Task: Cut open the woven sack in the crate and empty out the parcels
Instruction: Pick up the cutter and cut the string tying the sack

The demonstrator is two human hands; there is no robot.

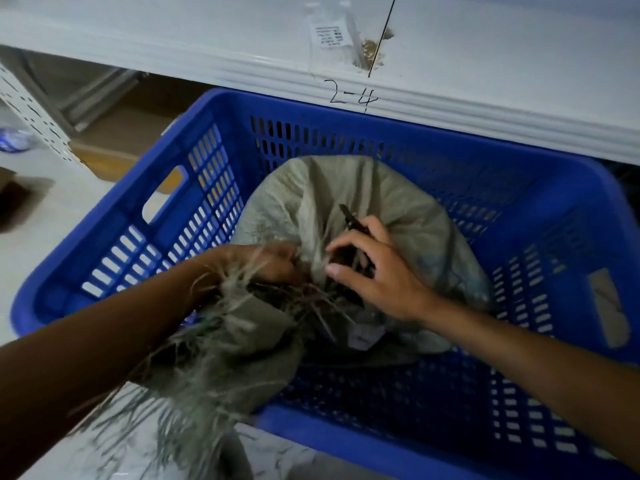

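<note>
A grey-green woven sack [346, 199] lies bulging in a blue slotted plastic crate [460, 403]. Its mouth is frayed, and loose strands [194, 386] hang over the crate's near rim. My left hand [263, 263] grips the bunched, frayed fabric at the sack's mouth. My right hand [374, 275] rests on the sack just right of it and holds a dark cutting tool [349, 220] whose tip points up and away. A pale parcel [363, 336] shows inside the torn opening below my right hand.
A white shelf edge [450, 109] marked "2-4" runs across just behind the crate. A cardboard box [114, 147] sits under the shelf at the left. A perforated white upright [31, 112] stands at the far left. Pale floor [52, 216] lies left of the crate.
</note>
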